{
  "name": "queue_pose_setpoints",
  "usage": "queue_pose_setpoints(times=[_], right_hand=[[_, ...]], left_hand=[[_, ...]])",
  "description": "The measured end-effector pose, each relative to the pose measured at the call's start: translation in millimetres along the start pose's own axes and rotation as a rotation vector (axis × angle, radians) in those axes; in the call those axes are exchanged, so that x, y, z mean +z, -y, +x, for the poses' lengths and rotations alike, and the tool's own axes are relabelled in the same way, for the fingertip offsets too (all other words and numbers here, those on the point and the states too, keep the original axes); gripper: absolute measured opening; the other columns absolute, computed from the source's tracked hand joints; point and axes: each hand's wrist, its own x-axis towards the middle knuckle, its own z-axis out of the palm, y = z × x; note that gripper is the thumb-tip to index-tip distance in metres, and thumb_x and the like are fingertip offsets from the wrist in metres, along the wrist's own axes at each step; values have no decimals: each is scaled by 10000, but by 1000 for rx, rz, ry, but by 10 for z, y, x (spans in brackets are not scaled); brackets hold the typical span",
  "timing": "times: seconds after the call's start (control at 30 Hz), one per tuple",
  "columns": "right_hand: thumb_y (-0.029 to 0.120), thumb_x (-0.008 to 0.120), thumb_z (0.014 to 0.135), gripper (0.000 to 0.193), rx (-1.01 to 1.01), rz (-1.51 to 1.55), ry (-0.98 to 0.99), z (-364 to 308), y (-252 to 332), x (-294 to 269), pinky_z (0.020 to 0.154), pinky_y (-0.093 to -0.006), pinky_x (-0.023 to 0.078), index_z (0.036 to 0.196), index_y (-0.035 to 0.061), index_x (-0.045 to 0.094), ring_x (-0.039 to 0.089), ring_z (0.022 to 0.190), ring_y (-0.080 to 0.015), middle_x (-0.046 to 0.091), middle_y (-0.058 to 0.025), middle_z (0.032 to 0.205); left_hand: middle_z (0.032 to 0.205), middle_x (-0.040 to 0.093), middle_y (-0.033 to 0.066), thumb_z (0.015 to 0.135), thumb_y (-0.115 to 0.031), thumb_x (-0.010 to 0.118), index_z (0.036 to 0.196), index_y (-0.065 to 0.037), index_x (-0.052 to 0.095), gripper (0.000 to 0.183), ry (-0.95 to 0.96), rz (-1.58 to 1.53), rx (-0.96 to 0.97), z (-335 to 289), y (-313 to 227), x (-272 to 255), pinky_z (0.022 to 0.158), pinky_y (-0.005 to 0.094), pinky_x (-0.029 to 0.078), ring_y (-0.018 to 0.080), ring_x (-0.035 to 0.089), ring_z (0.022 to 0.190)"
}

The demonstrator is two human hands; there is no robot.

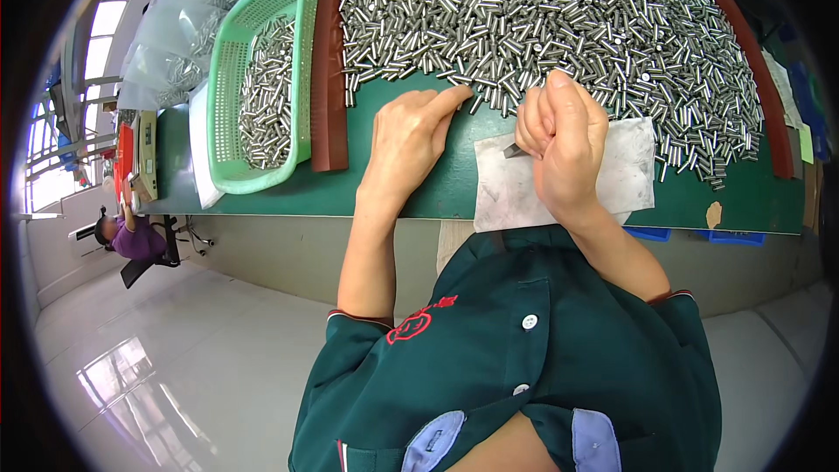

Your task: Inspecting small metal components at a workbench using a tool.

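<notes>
A broad heap of short, shiny metal pins [542, 17] covers the green tabletop [384, 197]. At its near edge is my left hand [406, 135], back up, fingers curled and forefinger reaching to the right. Its fingertips meet beside a few loose pins; whatever is between them is hidden. My right hand [564, 144] is closed above a smudged white cloth or paper sheet [625, 170]. From under its curled fingers juts a grey metal piece [514, 150], mostly covered, so its full shape cannot be made out.
Red-brown rails [329, 79] flank the heap. Left of them stands a green perforated basket [303, 61] partly filled with pins. Clear plastic bags [179, 26] and a scale-like device [145, 157] lie farther left. Blue trays [736, 237] show below the table edge. A seated person [140, 238] is at far left.
</notes>
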Motion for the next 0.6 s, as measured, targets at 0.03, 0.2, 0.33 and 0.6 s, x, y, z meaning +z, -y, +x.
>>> queue_pose_setpoints(times=[0.03,0.2,0.33,0.6], right_hand=[[164,318,897,345,4,8,-4,5,-4,-8,354,-217,182,563,82,298,194,366,-58,297,-4,450],[149,351,888,325,26,61,12,13,-12,-47,368,-212,191,574,69,320,218,395,-45,310,11,468],[129,383,878,308,29,103,18,13,-21,-68,382,-207,199,581,57,343,245,427,-32,320,27,488],[168,314,899,343,4,21,6,5,-20,-17,346,-217,175,567,87,292,188,360,-56,285,0,444]], left_hand=[[661,571,120,742,-35,545,898,-50,582,162,78,81,-7,6,-12,-9,525,338,412,264,548,580],[625,545,103,764,-57,541,857,-41,542,94,133,133,-65,-28,-24,-23,526,329,407,241,530,570],[631,518,59,819,-79,505,840,-16,500,67,20,-472,-373,-62,-88,-1,464,300,375,147,481,529],[712,516,77,844,-53,471,874,-27,497,48,28,-1717,-657,-177,10,-11,416,162,220,25,266,452]])
